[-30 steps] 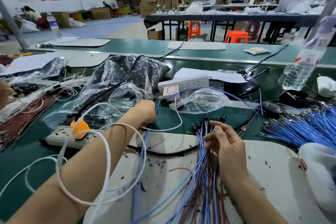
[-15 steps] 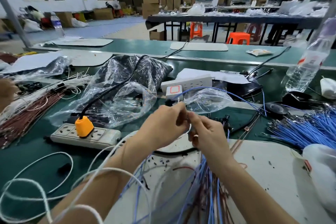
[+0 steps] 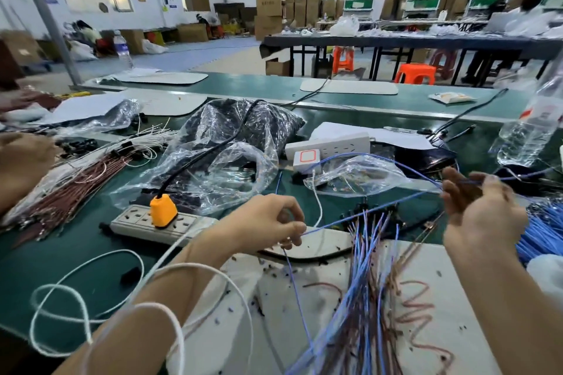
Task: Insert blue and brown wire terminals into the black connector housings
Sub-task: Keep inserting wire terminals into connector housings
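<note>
I am watching the left hand (image 3: 268,222) pinching a blue wire (image 3: 335,223) between thumb and fingertips. The wire is stretching toward two o'clock to the right hand (image 3: 481,210), whose fingers are curling about it, though blur is keeping me from telling whether they are clamping it. The black connector housings (image 3: 364,208) are lying on the surface (image 3: 76,253) between both hands, with their wire bundle (image 3: 365,298) trailing toward six o'clock.

Half a second ago our hands met over the wire bundle (image 3: 367,289). Now we have drawn them apart: the left hand (image 3: 268,222) pinches one blue wire (image 3: 374,211), the right hand (image 3: 481,210) has swung up and rightward, and the wire stretches between them.
</note>
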Tool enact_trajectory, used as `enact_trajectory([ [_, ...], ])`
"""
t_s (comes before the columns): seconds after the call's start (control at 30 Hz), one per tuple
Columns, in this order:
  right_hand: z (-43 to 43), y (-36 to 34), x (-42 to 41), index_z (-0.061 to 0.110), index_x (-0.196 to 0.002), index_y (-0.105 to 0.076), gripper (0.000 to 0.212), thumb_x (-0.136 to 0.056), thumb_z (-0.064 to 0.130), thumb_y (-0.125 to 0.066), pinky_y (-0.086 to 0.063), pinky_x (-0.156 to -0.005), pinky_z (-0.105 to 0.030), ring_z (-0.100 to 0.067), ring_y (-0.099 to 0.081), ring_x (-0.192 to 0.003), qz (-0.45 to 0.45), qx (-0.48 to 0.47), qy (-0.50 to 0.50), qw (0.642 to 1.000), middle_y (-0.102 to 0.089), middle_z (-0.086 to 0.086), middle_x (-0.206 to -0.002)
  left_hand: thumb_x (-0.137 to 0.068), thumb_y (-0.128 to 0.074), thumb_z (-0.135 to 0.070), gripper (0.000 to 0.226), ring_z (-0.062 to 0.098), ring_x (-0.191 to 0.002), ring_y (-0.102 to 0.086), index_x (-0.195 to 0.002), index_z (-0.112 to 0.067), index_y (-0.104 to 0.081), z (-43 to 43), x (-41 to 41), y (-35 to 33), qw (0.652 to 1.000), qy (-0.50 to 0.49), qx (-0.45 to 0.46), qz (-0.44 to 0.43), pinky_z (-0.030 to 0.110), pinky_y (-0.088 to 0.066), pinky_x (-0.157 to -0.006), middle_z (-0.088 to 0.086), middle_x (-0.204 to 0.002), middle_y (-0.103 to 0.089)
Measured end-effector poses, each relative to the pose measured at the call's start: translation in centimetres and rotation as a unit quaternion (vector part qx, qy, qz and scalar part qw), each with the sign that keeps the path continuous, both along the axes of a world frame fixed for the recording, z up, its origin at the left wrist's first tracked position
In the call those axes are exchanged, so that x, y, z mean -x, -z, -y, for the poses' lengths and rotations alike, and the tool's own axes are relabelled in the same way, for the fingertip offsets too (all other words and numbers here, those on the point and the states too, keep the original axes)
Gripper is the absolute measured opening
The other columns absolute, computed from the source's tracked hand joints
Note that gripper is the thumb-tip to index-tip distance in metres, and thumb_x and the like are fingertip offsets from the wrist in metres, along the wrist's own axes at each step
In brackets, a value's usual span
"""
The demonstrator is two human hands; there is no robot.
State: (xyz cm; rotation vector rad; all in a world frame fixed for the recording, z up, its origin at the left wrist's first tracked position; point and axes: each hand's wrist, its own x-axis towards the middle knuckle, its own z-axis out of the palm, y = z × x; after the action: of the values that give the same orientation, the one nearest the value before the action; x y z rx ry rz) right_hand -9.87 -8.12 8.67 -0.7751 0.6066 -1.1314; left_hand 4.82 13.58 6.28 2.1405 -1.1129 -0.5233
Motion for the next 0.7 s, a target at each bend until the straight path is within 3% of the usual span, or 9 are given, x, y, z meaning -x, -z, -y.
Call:
enact_trajectory([
  [0.13,1.4,1.3,2.1,0.022,-0.08,-0.043,0.029,-0.105,0.024,-0.027,-0.043,-0.04,-0.015,-0.01,-0.055,-0.038,-0.023,-0.004,0.031,0.999,-0.066,0.004,-0.051,-0.084,-0.066,-0.016,0.022,-0.013,-0.059,-0.055,-0.101,-0.028,-0.059,0.2,-0.7,0.1,0.987,0.057,-0.111,0.106,0.004,-0.038,-0.057,-0.012,-0.09,-0.064],
  [0.23,2.6,2.6,3.5,0.023,-0.081,-0.044,0.031,-0.105,0.029,-0.027,-0.047,-0.046,-0.015,-0.007,-0.058,-0.042,-0.03,-0.044,0.019,0.998,-0.066,0.005,-0.051,-0.083,-0.069,-0.022,0.043,-0.017,-0.063,-0.05,-0.122,-0.029,-0.051,-0.9,-1.5,0.7,0.986,0.038,-0.144,0.076,0.004,-0.036,-0.059,-0.009,-0.105,-0.055],
  [0.33,2.6,4.1,4.0,0.019,-0.08,-0.051,0.036,-0.105,0.031,-0.028,-0.049,-0.048,-0.013,-0.004,-0.061,-0.048,-0.065,-0.046,-0.047,0.996,-0.068,0.005,-0.055,-0.087,-0.066,-0.019,0.012,-0.008,-0.066,-0.053,-0.097,-0.024,-0.064,-0.6,-3.2,-0.3,0.987,-0.104,-0.013,0.121,0.014,-0.04,-0.066,-0.006,-0.094,-0.065],
  [0.4,2.1,4.7,3.9,0.019,-0.083,-0.052,0.035,-0.105,0.033,-0.029,-0.052,-0.046,-0.016,-0.009,-0.064,-0.048,-0.072,-0.03,-0.069,0.995,-0.07,0.0,-0.057,-0.088,-0.058,-0.005,0.016,0.011,-0.074,-0.059,-0.089,-0.015,-0.07,0.5,-5.7,-1.0,0.951,-0.248,0.037,0.181,0.021,-0.042,-0.07,0.001,-0.086,-0.067],
  [0.43,1.9,4.8,3.8,0.021,-0.084,-0.053,0.034,-0.105,0.034,-0.029,-0.054,-0.047,-0.019,-0.012,-0.065,-0.048,-0.074,-0.017,-0.069,0.995,-0.07,-0.002,-0.059,-0.086,-0.054,0.0,0.021,0.019,-0.081,-0.062,-0.091,-0.009,-0.072,1.1,-7.2,-1.1,0.94,-0.283,0.005,0.191,0.022,-0.043,-0.072,0.005,-0.086,-0.067],
  [0.5,1.7,5.2,3.6,0.023,-0.087,-0.057,0.033,-0.104,0.035,-0.032,-0.055,-0.048,-0.022,-0.015,-0.066,-0.049,-0.087,0.009,-0.065,0.994,-0.07,-0.005,-0.06,-0.084,-0.049,0.004,0.025,0.03,-0.097,-0.062,-0.097,-0.001,-0.07,2.3,-9.4,-0.5,0.936,-0.291,-0.102,0.17,0.026,-0.043,-0.075,0.014,-0.094,-0.066],
  [0.57,1.7,5.9,3.5,0.02,-0.094,-0.063,0.029,-0.103,0.03,-0.038,-0.055,-0.05,-0.021,-0.013,-0.065,-0.051,-0.109,0.025,-0.086,0.99,-0.07,-0.005,-0.063,-0.087,-0.048,0.001,0.021,0.034,-0.104,-0.058,-0.095,0.0,-0.067,3.2,-10.6,0.5,0.938,-0.269,-0.153,0.155,0.029,-0.042,-0.08,0.021,-0.105,-0.065],
  [0.63,2.0,6.7,3.4,0.011,-0.101,-0.063,0.025,-0.103,0.023,-0.041,-0.054,-0.05,-0.018,-0.011,-0.065,-0.051,-0.125,0.02,-0.116,0.985,-0.071,-0.005,-0.065,-0.088,-0.049,-0.006,0.016,0.035,-0.098,-0.059,-0.077,-0.007,-0.06,3.8,-10.8,1.1,0.942,-0.256,-0.137,0.171,0.03,-0.041,-0.076,0.024,-0.102,-0.065],
  [0.7,2.3,7.1,3.5,0.013,-0.104,-0.06,0.025,-0.103,0.025,-0.038,-0.055,-0.05,-0.02,-0.013,-0.067,-0.053,-0.127,0.011,-0.12,0.985,-0.073,-0.006,-0.068,-0.087,-0.049,-0.007,0.03,0.034,-0.086,-0.059,-0.059,-0.015,-0.045,4.4,-11.1,1.2,0.941,-0.252,-0.11,0.197,0.027,-0.036,-0.069,0.02,-0.085,-0.062],
])
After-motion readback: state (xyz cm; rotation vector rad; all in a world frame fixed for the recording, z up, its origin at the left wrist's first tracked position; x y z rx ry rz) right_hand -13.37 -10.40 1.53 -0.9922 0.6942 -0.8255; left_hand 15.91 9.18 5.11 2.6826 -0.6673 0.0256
